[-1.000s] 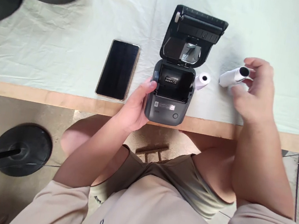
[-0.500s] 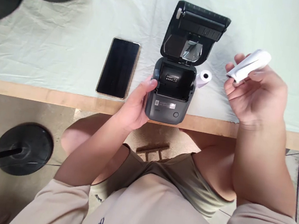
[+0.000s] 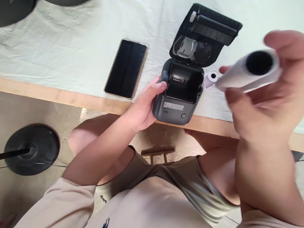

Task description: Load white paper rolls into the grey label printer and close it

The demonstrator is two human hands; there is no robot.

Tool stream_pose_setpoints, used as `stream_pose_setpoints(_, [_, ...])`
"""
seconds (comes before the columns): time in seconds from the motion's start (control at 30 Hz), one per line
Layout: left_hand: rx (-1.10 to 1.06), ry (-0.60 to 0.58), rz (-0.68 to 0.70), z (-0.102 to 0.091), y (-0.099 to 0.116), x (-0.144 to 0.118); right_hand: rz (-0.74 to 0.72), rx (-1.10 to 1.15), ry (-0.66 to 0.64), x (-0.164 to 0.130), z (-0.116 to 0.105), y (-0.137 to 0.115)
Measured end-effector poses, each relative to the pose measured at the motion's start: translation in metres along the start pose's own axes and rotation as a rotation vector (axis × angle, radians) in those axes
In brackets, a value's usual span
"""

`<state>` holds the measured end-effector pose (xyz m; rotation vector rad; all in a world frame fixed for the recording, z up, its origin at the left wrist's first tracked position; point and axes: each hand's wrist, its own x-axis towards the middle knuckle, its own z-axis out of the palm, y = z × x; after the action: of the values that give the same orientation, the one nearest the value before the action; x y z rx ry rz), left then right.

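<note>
We count two paper rolls (image 3: 251, 70), one printer (image 3: 179, 95), one phone (image 3: 126, 68) | right hand (image 3: 275, 90) grip clamped on one roll, now raised nearer us | left hand (image 3: 144, 105) steadies printer at desk (image 3: 57, 94) edge

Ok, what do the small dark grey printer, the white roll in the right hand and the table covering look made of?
Small dark grey printer: apparently moulded plastic, matte, with rounded corners and a hinged lid. White roll with dark hollow core, held in the right hand: probably paper, smooth and dull. Pale green table covering: looks like fabric, since it shows creases and wrinkles.
</note>
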<state>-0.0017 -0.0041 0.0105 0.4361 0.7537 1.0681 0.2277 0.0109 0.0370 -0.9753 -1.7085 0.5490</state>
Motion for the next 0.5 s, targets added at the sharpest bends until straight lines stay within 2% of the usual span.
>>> stream_pose_setpoints(0.1, [0.014,-0.014,0.022,0.0,-0.002,-0.001,-0.08,-0.153,-0.125,0.001,0.016,-0.034])
stream_pose_setpoints(0.17, [0.033,-0.009,0.015,-0.001,-0.003,-0.002,-0.079,-0.325,-0.185,0.002,0.023,-0.041])
stream_pose_setpoints(0.27, [0.043,-0.038,0.003,-0.004,-0.004,-0.003,-0.04,-0.532,-0.222,0.002,0.025,-0.035])
stream_pose_setpoints(0.37, [0.049,-0.06,0.011,-0.006,-0.004,-0.002,-0.028,-0.611,-0.233,0.001,0.025,-0.028])
stream_pose_setpoints(0.5, [0.02,-0.105,0.046,-0.006,-0.004,-0.001,-0.171,-0.585,-0.157,-0.004,0.027,-0.027])
